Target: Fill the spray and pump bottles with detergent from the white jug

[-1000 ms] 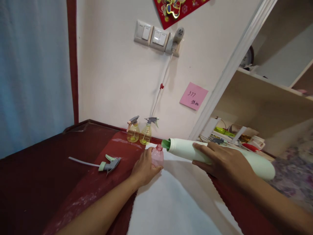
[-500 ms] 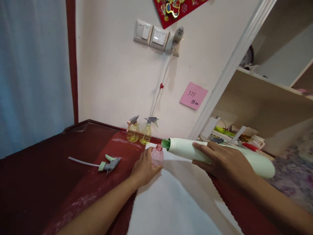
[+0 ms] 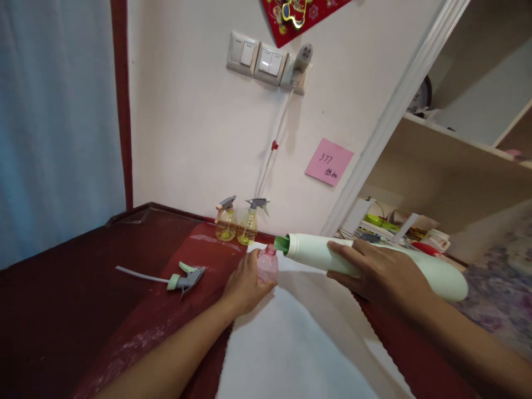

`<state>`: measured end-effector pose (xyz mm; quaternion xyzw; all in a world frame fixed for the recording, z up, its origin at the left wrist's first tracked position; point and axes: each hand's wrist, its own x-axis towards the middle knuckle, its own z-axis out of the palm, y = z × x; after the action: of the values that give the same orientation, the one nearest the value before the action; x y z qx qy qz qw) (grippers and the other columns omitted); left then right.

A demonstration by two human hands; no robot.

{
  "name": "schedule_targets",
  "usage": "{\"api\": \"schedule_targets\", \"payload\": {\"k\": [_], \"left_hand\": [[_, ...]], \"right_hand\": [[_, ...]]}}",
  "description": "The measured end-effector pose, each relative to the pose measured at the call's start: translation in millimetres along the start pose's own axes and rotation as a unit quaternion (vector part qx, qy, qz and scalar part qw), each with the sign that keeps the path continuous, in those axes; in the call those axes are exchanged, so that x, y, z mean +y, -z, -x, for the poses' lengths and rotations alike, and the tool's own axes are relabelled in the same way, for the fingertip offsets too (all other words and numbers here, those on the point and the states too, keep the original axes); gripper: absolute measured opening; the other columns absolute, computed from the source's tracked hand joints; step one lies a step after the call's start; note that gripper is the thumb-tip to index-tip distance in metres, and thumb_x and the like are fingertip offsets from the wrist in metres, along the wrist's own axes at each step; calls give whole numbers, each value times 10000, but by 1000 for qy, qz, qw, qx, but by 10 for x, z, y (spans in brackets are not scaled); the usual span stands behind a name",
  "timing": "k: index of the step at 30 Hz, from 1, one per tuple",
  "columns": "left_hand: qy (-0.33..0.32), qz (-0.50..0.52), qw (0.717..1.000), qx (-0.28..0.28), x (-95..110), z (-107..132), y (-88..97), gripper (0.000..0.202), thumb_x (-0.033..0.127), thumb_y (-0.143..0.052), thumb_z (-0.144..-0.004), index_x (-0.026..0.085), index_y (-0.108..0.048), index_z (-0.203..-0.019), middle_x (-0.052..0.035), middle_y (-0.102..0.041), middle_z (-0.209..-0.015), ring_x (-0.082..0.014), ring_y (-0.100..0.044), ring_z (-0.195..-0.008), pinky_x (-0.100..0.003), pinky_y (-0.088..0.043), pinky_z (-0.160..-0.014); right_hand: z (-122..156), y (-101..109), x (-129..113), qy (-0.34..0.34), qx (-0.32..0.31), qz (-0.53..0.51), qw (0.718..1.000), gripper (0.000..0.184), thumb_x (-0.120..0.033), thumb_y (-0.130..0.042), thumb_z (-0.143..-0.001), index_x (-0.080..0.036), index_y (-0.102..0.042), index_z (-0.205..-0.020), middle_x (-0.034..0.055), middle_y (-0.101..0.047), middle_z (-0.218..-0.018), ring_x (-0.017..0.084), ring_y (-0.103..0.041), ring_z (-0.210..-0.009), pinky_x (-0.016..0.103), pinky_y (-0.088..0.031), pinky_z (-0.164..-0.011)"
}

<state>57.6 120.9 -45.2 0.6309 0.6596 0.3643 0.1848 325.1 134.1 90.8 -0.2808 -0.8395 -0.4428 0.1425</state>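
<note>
Now, both hands are on bottles. The left hand [image 3: 245, 285] is wrapped around the small pink bottle [image 3: 268, 265], fingers closed round its body, holding it upright on the white cloth [image 3: 291, 343] that covers the middle of the dark red worktop [image 3: 62, 310]. Its cap is off and the neck is open. The right hand [image 3: 382, 274] grips the big pale green bottle [image 3: 316, 252] from above, round its middle, and has it lying almost level. The green spout [image 3: 281, 244] sits just beside and a touch above the pink bottle's mouth.

That reads as the lining-up stage of a pour. No liquid can be made out between the two openings.

Any further tilt calls for the spout to be squarely over that narrow neck, with the left hand bracing the little bottle so it doesn't tip.

Off to the left lies a detached trigger sprayer [image 3: 185, 279] with its tube. Two yellow-filled spray bottles [image 3: 238, 224] stand by the wall.
</note>
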Motion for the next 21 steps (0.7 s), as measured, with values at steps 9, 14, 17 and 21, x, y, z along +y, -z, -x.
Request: {"api": "schedule_targets", "payload": {"k": [9, 14, 17, 21], "left_hand": [[1, 0, 1000, 0, -1, 10, -4, 759, 400, -691, -786, 190, -358, -1435, -181, -481, -1518, -335, -468, -1387, -422, -413, -1067], [0, 2, 1000, 0, -7, -5, -9, 761, 412, -695, -783, 198, -357, -1430, -173, -486, -1514, -334, -477, -1377, -416, -425, -1043], [0, 2, 1000, 2, -6, -10, -7, 765, 405, -694, -782, 189, -356, -1433, -180, -487, -1510, -339, -475, -1380, -425, -418, -1053], [0, 4, 1000, 3, 0, -3, -5, 744, 393, -688, -786, 191, -369, -1426, -179, -488, -1510, -339, -474, -1381, -429, -417, -1054]], "right_hand": [[-8, -15, 4, 2, 8, 8, 1000, 435, -549, -348, -1051, -238, -598, -1225, 30, -662, -793, 221, -656, -560, 316, -304, -523], [-19, -1, 0, 7, 16, 3, 1000, 468, -559, -306, -1059, -231, -603, -1214, 26, -653, -774, 221, -659, -558, 318, -310, -522], [-23, 7, -6, 7, 19, 2, 1000, 477, -548, -279, -1066, -231, -606, -1208, 25, -651, -768, 221, -663, -557, 318, -307, -521], [-22, 19, -9, 5, 15, 2, 1000, 498, -565, -258, -1064, -232, -599, -1208, 32, -664, -779, 225, -669, -558, 320, -307, -517]]}}
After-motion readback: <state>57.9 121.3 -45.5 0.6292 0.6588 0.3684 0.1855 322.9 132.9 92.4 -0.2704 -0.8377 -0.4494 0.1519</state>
